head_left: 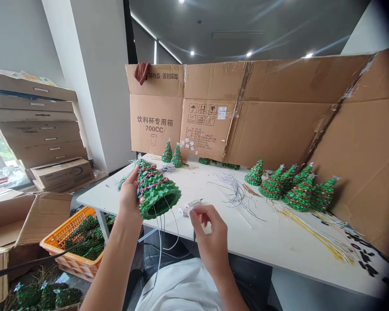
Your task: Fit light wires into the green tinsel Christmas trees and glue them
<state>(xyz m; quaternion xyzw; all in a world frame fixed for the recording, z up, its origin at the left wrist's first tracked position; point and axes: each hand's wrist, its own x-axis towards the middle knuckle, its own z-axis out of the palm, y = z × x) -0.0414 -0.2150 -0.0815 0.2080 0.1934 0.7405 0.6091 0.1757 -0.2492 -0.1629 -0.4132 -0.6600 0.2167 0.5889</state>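
My left hand (129, 194) is closed around a small green tinsel Christmas tree (157, 188) with a red garland, held tilted above the table's front edge. Its hollow base faces toward me and to the right, and white wires (160, 246) hang down out of it. To the right of the tree, my right hand (210, 233) has its fingers curled at the handle of a white glue gun (189, 207). The gun's nozzle points right, and its dark cord drops below the table edge. The fingers partly hide the handle.
Finished trees (300, 192) cluster at the right of the white table (285, 242), beside loose wires (236, 194) and yellow strips (330, 244). Two trees (177, 156) stand at the back. Cardboard (272, 129) walls the table. An orange crate (68, 224) sits on the floor at left.
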